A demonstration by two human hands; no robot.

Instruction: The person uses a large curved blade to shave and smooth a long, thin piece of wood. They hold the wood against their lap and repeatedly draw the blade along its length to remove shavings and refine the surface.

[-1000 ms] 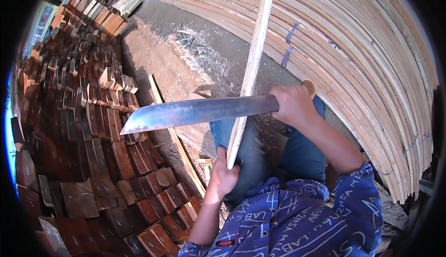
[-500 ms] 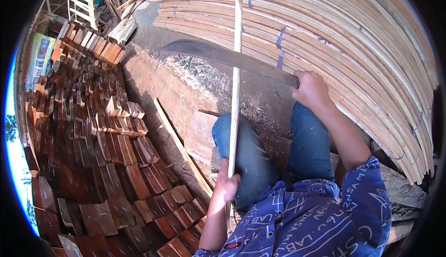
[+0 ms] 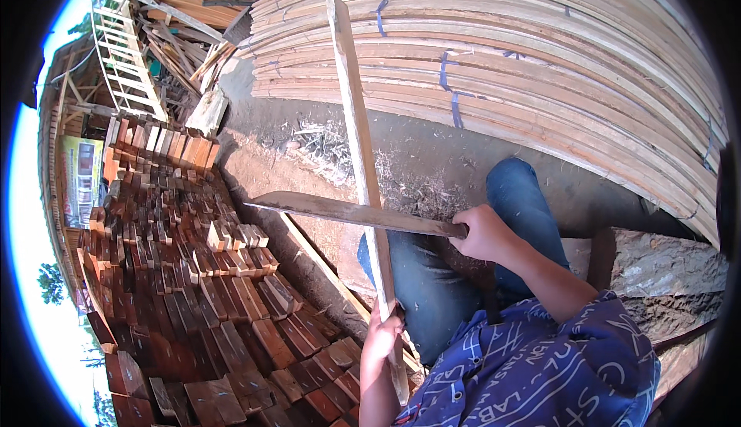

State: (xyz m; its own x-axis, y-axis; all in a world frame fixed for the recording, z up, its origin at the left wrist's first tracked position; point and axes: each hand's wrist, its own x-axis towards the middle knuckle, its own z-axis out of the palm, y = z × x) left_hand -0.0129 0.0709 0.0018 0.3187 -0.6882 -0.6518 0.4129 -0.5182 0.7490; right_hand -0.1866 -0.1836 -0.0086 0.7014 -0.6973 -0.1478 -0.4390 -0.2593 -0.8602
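My left hand (image 3: 384, 334) is closed round the lower part of a long pale wooden stick (image 3: 353, 118), beside my left knee. The stick slants up and away, its far end in front of the bundled strips. Closed on its handle, my right hand (image 3: 484, 232) holds a machete (image 3: 332, 209). The long blade points left and crosses over the stick a little above my left hand. Whether the edge touches the wood I cannot tell. The handle is mostly hidden in my fist.
Bundled long wooden strips (image 3: 532, 80) with blue ties fill the far right. Stacked reddish-brown wood blocks (image 3: 177, 303) cover the left. Pale shavings (image 3: 328, 149) lie on the ground ahead. A ladder (image 3: 127, 60) leans at the far left, and a rough log (image 3: 664, 265) lies at the right.
The machete has come down along the stick, nearer my left hand. The stick's far end has tipped left and now shows whole. My view has shifted too.
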